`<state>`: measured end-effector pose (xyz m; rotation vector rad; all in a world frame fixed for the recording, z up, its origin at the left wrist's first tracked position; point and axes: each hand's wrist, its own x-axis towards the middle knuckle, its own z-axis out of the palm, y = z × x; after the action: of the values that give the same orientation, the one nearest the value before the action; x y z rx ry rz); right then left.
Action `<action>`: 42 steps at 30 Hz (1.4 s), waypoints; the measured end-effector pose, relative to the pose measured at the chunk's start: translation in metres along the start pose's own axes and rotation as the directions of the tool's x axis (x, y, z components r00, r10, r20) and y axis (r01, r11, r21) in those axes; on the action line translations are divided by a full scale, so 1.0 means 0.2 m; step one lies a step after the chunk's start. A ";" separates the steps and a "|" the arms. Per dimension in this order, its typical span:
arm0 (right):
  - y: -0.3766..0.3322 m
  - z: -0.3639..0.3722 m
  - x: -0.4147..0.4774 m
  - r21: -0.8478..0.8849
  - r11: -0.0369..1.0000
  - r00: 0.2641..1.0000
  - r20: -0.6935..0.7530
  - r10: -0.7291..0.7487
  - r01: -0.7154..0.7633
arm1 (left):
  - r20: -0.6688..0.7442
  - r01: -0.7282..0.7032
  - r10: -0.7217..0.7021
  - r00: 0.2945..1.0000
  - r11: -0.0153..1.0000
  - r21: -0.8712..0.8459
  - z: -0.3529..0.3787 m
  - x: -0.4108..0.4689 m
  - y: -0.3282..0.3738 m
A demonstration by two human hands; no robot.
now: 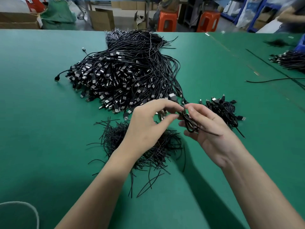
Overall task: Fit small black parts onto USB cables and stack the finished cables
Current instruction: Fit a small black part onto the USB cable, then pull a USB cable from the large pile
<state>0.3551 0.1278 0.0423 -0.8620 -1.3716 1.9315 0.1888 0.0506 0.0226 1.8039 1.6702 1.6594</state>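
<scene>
A coiled black USB cable (189, 123) hangs between both hands above the green table (41, 129); its silver plug (172, 97) sticks up past my fingers. My left hand (148, 123) pinches the cable near the plug with thumb and forefinger. My right hand (208, 128) grips the coil in its palm. A big heap of loose USB cables (122, 73) lies behind the hands. Below my left hand sits a pile of thin black ties (142, 146). A small stack of bundled cables (224, 111) rests just right of my right hand.
A single black cable (272, 79) crosses the table at the right, near another cable heap (290, 61) and a blue bin (301, 42). A white cord (28, 207) loops at the bottom left. Orange stools (166, 21) and cardboard boxes stand beyond the far edge.
</scene>
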 end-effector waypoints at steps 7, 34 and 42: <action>-0.12 -0.23 0.28 -0.728 0.680 0.870 -0.272 -0.411 0.093 | -0.047 0.270 -0.268 0.962 0.918 0.291 0.01 0.24 -0.26; -0.04 0.02 0.32 -0.877 0.157 0.829 0.351 -0.435 0.454 | 0.401 0.263 -0.274 0.874 0.961 0.085 -0.17 0.32 0.08; -0.05 0.14 0.17 -0.545 0.604 0.799 0.246 -0.548 0.582 | 0.313 0.219 -0.177 0.933 0.970 -0.102 -0.25 0.17 0.13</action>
<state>0.3136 0.1412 0.0537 -0.5197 -2.0444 1.0250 0.1578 0.0416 0.0791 1.6627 1.5102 1.3032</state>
